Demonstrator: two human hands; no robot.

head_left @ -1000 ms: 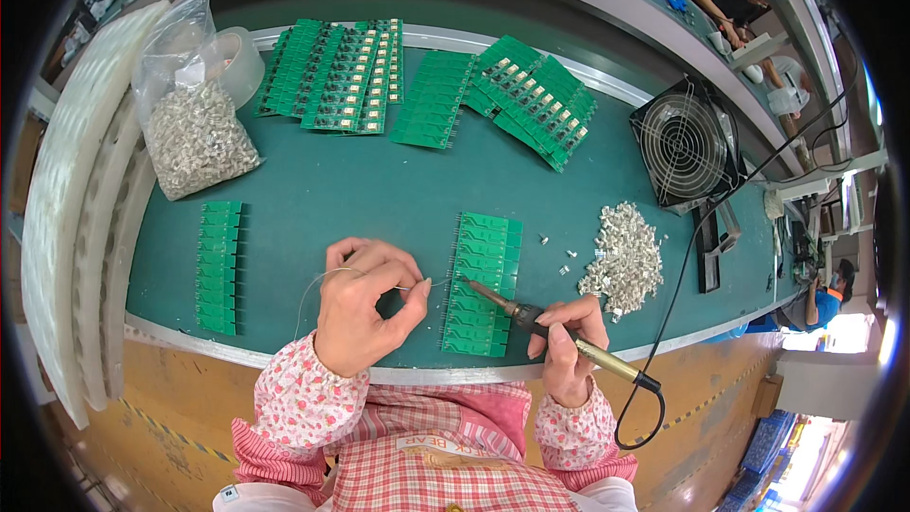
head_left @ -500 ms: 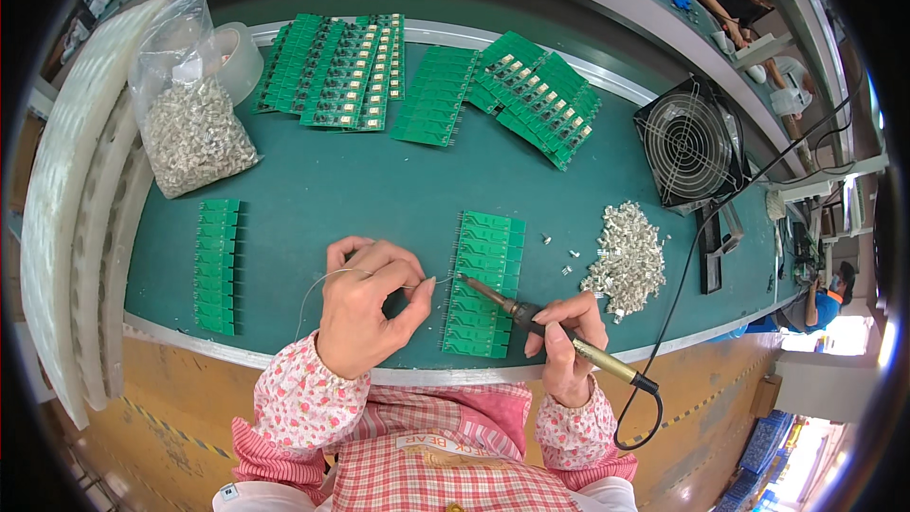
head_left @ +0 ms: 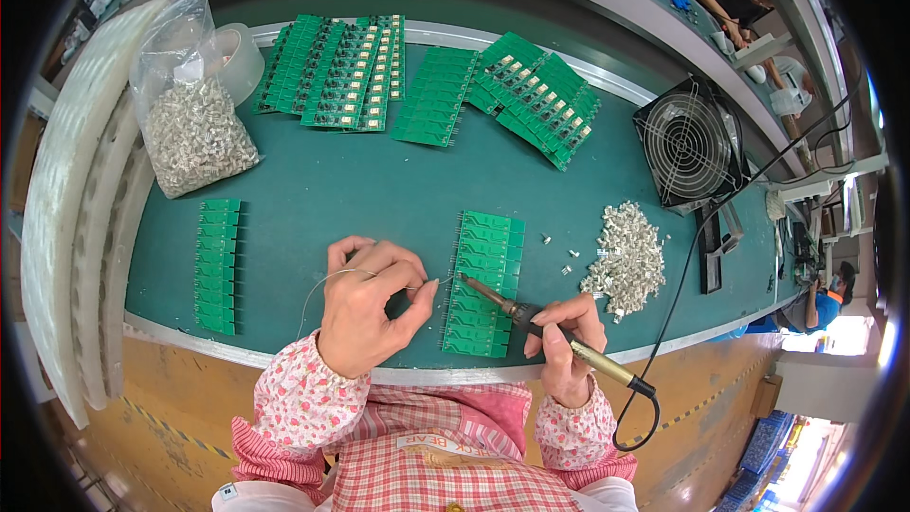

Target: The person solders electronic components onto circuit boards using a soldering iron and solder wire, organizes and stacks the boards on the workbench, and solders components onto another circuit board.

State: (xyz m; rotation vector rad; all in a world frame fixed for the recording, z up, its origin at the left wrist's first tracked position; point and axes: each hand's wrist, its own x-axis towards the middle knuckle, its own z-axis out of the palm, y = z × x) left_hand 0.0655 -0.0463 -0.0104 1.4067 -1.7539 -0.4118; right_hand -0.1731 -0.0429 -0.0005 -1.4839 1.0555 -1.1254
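Note:
A green circuit board panel [head_left: 485,299] lies in front of me near the table's front edge, with rows of pins along its left side. My right hand [head_left: 569,346] grips a soldering iron [head_left: 599,358] by its handle, and the iron's tip meets the panel's left part, by the pins. Between thumb and forefinger my left hand [head_left: 374,299] pinches a thin solder wire [head_left: 327,279]. The wire's end reaches to the iron's tip, while its tail loops back over the hand. Whether the solder is melting is too small to tell.
Small white connectors [head_left: 626,261] form a heap on the right, below a black fan [head_left: 687,142]. Another green panel [head_left: 218,265] lies left. Stacked panels [head_left: 341,71] line the back, beside a bag of connectors [head_left: 194,133]. The iron's black cord [head_left: 678,294] runs right.
Almost nothing differs. My left hand has shifted very slightly right, and the iron's tip stays at the same part of the panel.

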